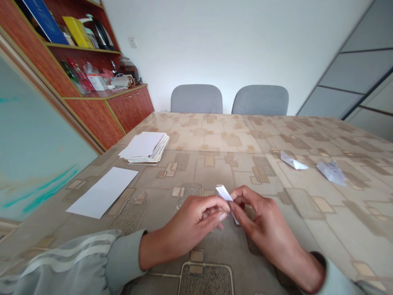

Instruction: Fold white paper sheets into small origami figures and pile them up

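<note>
The left hand [195, 217] and right hand [260, 217] are close together just above the middle of the lower frame, their fingertips meeting and clamped on a folded strip of white paper [224, 193]. The strip sits between them at a slant, its upper end poking out above the fingers and its lower end showing below them. A grey striped sleeve [61, 262] covers the left forearm. The hands hover over a beige patterned surface [307, 229]. Left of them lies a single white paper sheet [102, 192], and farther up, toward the left, sits a paper stack [144, 147]. To the upper right, two small folded paper pieces [293, 160] [331, 173] lie near each other. Beyond the far edge of the surface stand two grey chairs [196, 99] [260, 100] against the wall. At the upper left, a reddish wooden cabinet [132, 104] holds a blue binder [43, 20], a yellow box [78, 32] and assorted bottles and bags.
</note>
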`<state>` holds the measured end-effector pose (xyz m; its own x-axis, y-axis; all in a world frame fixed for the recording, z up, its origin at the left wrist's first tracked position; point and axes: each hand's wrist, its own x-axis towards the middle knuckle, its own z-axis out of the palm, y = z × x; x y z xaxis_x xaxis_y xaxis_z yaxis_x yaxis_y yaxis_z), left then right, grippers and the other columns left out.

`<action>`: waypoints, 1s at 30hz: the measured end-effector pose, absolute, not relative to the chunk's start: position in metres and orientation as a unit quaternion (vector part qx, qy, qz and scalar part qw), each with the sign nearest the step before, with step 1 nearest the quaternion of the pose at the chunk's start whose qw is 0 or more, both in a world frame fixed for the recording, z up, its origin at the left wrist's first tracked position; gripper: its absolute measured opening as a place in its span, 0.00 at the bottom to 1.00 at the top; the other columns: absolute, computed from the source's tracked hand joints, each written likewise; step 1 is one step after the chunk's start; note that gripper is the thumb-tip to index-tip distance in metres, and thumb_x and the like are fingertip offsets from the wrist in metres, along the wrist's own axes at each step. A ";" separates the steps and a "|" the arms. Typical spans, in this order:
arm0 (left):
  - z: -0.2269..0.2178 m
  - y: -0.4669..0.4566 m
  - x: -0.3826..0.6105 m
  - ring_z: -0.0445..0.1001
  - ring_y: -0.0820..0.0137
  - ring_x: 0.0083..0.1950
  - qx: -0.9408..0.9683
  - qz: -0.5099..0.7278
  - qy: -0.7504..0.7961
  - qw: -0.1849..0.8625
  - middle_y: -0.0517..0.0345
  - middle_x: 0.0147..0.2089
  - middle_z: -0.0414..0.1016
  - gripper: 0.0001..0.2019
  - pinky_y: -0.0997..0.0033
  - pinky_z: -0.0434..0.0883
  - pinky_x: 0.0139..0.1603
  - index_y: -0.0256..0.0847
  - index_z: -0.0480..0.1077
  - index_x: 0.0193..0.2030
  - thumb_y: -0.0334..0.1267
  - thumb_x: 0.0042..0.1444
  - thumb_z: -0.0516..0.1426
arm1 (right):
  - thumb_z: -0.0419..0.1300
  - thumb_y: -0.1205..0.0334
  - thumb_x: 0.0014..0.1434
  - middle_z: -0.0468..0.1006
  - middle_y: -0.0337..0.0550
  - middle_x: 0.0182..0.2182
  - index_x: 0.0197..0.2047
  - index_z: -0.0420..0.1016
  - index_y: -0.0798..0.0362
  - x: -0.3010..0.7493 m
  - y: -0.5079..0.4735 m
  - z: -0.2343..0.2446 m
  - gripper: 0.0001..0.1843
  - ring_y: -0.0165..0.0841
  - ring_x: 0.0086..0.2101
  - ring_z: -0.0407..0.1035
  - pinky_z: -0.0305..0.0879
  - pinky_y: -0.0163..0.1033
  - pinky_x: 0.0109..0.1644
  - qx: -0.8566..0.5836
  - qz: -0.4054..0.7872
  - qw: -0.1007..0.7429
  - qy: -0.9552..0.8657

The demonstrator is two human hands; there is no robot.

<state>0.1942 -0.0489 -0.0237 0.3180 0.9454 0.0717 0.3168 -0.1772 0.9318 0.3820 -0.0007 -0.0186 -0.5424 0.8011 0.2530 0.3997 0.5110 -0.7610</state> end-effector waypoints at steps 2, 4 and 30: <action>-0.028 -0.047 0.195 0.77 0.70 0.33 0.652 0.388 0.469 0.451 0.53 0.35 0.77 0.11 0.74 0.70 0.31 0.36 0.71 0.42 0.41 0.65 0.52 | 0.55 0.63 0.64 0.76 0.38 0.31 0.39 0.71 0.50 0.379 -0.005 -0.018 0.04 0.31 0.31 0.71 0.66 0.35 0.36 -0.344 0.323 0.294 -0.831; -0.031 -0.044 0.193 0.77 0.69 0.33 0.631 0.411 0.475 0.454 0.54 0.34 0.76 0.11 0.74 0.71 0.31 0.36 0.70 0.40 0.42 0.64 0.54 | 0.54 0.64 0.65 0.76 0.39 0.32 0.40 0.72 0.50 0.379 -0.006 -0.018 0.06 0.31 0.32 0.71 0.67 0.35 0.37 -0.327 0.321 0.287 -0.841; -0.048 -0.030 0.190 0.76 0.74 0.28 0.533 0.444 0.445 0.566 0.57 0.31 0.76 0.13 0.77 0.71 0.28 0.36 0.63 0.36 0.46 0.63 0.57 | 0.57 0.68 0.63 0.79 0.35 0.29 0.36 0.73 0.52 0.371 0.001 -0.030 0.05 0.27 0.31 0.73 0.65 0.31 0.36 -0.299 0.464 0.301 -0.778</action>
<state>0.1900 -0.0298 -0.0477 0.2096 0.9773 -0.0307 -0.0288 0.0375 0.9989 0.3711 0.0013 -0.0302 -0.6410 0.7434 0.1912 0.1859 0.3920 -0.9010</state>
